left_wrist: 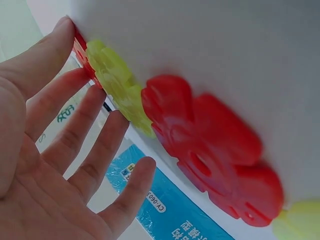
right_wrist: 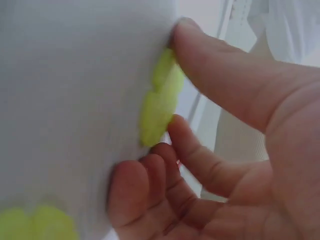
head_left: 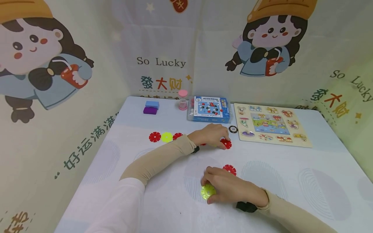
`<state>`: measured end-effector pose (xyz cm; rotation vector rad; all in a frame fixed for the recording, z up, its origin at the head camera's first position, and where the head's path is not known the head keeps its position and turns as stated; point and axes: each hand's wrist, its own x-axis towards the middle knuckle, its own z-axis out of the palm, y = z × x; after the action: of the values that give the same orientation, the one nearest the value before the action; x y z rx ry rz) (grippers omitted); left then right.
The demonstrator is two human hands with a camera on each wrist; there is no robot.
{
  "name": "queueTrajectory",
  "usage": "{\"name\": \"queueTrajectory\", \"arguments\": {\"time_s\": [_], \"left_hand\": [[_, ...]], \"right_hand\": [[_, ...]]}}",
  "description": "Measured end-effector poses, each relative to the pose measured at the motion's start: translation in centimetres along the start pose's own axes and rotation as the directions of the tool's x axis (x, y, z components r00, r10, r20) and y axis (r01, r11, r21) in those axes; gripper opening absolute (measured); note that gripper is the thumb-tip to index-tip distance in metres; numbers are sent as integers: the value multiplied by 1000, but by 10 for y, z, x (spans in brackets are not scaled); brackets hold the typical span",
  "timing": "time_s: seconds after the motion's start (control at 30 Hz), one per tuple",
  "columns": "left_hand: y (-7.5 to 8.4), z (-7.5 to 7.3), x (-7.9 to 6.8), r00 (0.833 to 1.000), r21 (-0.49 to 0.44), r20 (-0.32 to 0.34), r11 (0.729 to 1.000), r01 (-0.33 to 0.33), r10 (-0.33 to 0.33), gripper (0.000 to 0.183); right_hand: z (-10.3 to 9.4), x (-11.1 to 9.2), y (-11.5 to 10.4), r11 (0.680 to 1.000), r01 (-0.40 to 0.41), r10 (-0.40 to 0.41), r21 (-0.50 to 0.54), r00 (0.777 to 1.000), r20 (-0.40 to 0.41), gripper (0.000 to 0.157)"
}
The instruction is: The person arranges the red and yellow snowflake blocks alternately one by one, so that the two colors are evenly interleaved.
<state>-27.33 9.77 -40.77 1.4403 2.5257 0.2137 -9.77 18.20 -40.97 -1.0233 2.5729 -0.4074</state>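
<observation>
My left hand [head_left: 212, 135] pinches the edges of a red flower-shaped disc [head_left: 226, 143] between thumb and forefinger, flat on the table. This disc ends a row of alternating red and yellow-green discs, partly hidden by my left forearm. In the left wrist view, a yellow-green disc [left_wrist: 111, 75] and a larger-looking red one [left_wrist: 215, 150] follow it. Closer to me, my right hand [head_left: 228, 186] holds a yellow-green flower-shaped disc [head_left: 208, 192] by its rim, thumb and forefinger on opposite sides. Another yellow-green disc [right_wrist: 40, 223] shows low in the right wrist view.
Just beyond my right hand lies a red disc [head_left: 230, 169]. Along the back stand blue and purple blocks [head_left: 151, 107], a pink sand timer [head_left: 182, 100] and a blue boxed set [head_left: 210, 109]. A wooden puzzle board [head_left: 272, 124] lies back right, beside a black ring-shaped piece [head_left: 233, 129].
</observation>
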Motion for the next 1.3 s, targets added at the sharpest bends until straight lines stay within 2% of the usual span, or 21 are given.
{"name": "queueTrajectory", "arguments": {"time_s": [0.13, 0.23, 0.4, 0.57, 0.67, 0.73, 0.83, 0.9, 1.0, 1.13, 1.23, 1.3], "left_hand": [[2, -1, -1, 1000, 4, 1, 1000, 2, -2, 43], [2, 0, -1, 1000, 9, 7, 1000, 2, -2, 43], [-2, 2, 0, 1000, 9, 15, 1000, 15, -15, 43], [-2, 2, -1, 1000, 15, 17, 1000, 24, -24, 44], [-1, 1, -1, 1000, 19, 18, 1000, 19, -20, 43], [0, 0, -1, 1000, 13, 16, 1000, 14, -14, 43], [1, -1, -1, 1000, -4, 21, 1000, 11, -10, 43], [1, -1, -1, 1000, -9, 23, 1000, 8, -8, 43], [0, 1, 0, 1000, -5, 19, 1000, -1, 1, 43], [-2, 3, 3, 1000, -7, 14, 1000, -7, 7, 44], [-2, 3, 4, 1000, -9, 20, 1000, 1, -1, 43], [-1, 1, 5, 1000, -17, 27, 1000, 8, -7, 43]], "right_hand": [[-3, 1, -3, 1000, -19, 19, -2, 999, 35, 44], [-2, -2, -8, 999, -30, 30, -21, 999, 24, 42], [1, -8, -13, 995, 19, -23, -100, 999, -42, 42], [-2, -10, -7, 987, 61, -78, -147, 990, -117, 37], [-17, -14, 11, 989, 8, -35, -146, 983, -181, 35], [-31, -17, 32, 990, -65, 33, -128, 970, -243, 34], [-49, -22, 74, 976, -197, 154, -98, 930, -335, 37], [-54, -23, 100, 961, -264, 214, -80, 898, -384, 38], [-54, -21, 128, 950, -304, 250, -73, 877, -411, 38], [-48, -19, 141, 948, -301, 236, -102, 882, -409, 36], [-45, -19, 139, 940, -317, 239, -130, 879, -411, 37], [-43, -20, 136, 931, -342, 262, -129, 870, -418, 39]]}}
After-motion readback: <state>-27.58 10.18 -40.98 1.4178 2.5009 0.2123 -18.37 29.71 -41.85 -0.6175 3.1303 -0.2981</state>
